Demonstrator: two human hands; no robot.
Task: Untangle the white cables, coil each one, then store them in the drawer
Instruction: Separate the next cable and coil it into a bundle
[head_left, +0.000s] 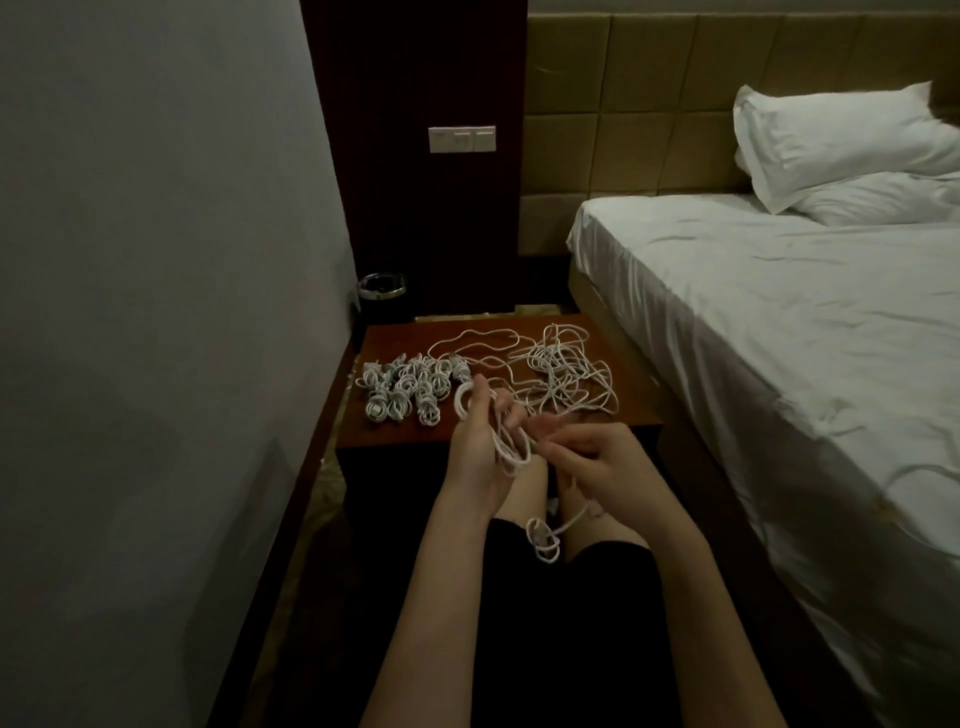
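1. Beside a white-sheeted bed (779, 312) stands the reddish-brown wooden worktop (634, 400).
2. Done: small coiled white cables (405, 389) cluster on the worktop's left part.
3. Left: a loose tangle of white cables (566, 374) on its right part.
4. Left hand (475, 441) fingers curl through a half-wound white cable loop (506, 447); right hand (597, 460) fingers pinch its strand.
5. No drawer visible; storing remains.

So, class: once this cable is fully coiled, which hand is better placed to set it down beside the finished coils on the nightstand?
Probably the left hand. It already holds the coil and sits nearest the finished coils at the nightstand's left; the right hand pinches the loose end.
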